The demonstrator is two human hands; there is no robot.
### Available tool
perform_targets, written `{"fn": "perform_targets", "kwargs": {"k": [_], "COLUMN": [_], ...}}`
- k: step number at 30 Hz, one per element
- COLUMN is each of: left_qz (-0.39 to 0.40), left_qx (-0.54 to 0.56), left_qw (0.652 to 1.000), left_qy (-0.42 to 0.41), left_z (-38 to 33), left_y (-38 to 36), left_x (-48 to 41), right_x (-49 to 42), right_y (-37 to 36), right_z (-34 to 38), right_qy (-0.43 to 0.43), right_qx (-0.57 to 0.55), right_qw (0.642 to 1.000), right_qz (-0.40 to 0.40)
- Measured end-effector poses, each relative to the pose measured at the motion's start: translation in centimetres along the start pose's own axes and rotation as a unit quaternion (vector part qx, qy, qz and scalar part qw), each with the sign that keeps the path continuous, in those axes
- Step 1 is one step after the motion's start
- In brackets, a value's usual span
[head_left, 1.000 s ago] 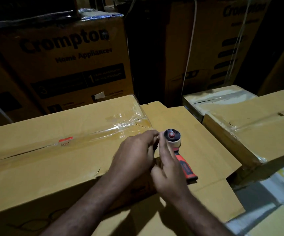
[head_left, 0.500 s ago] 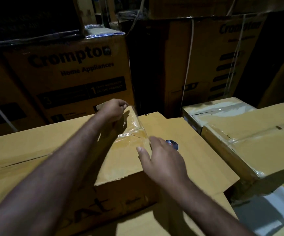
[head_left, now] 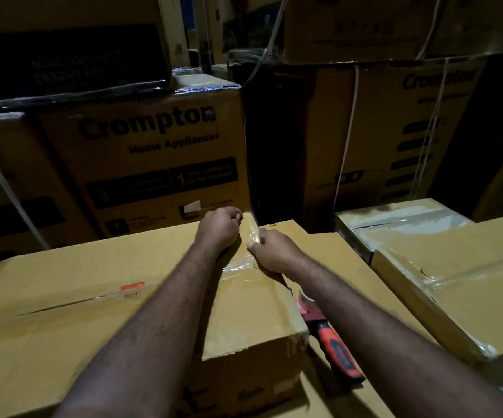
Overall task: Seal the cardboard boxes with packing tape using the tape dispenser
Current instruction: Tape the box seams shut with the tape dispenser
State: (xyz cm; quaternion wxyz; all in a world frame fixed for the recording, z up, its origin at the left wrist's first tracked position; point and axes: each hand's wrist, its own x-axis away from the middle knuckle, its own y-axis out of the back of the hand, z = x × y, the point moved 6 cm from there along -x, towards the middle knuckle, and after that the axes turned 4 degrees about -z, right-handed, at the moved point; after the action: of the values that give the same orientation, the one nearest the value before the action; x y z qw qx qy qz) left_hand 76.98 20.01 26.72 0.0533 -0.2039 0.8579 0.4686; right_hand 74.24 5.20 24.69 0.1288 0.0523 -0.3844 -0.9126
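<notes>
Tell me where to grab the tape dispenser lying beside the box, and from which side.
Take the tape dispenser by its red-and-black grip, coming from above on the right. It lies flat on the cardboard sheet beside the box, grip end toward the person and uncovered; its head is hidden under the right forearm.

The brown cardboard box lies flat with its top flaps closed. Clear, shiny packing tape runs along the box's middle seam and over its far right corner. The tape dispenser, with a red and black handle, lies just beside the box's right side.
</notes>
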Motion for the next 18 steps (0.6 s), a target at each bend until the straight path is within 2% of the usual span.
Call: {"fn": "perform_targets", "kwargs": {"k": [5, 8, 13, 18], "left_qz": [-0.013, -0.009, 0.035, 0.070], "left_qx": [-0.021, -0.034, -0.113, -0.086], "left_qw": [0.999, 0.998, 0.991, 0.990], "left_qy": [-0.032, -0.050, -0.065, -0.086], "left_z": [-0.2, -0.2, -0.7, -1.1], "left_y": [-0.1, -0.3, -1.0, -2.3], "left_x": [0.2, 0.0, -1.3, -3.0], "right_x": [-3.1, -4.7, -5.4, -6.1], "right_y": [0.0, 0.3, -0.6, -1.0], "right_z": [0.7, 1.6, 1.6, 1.6], "right_qy": [-0.010, 0.006, -0.012, 0.014], "right_qx": [-0.071, -0.075, -0.102, -0.054], "right_qw": [0.997, 0.997, 0.994, 0.998], "right_qz": [0.026, 0.031, 0.042, 0.039]}}
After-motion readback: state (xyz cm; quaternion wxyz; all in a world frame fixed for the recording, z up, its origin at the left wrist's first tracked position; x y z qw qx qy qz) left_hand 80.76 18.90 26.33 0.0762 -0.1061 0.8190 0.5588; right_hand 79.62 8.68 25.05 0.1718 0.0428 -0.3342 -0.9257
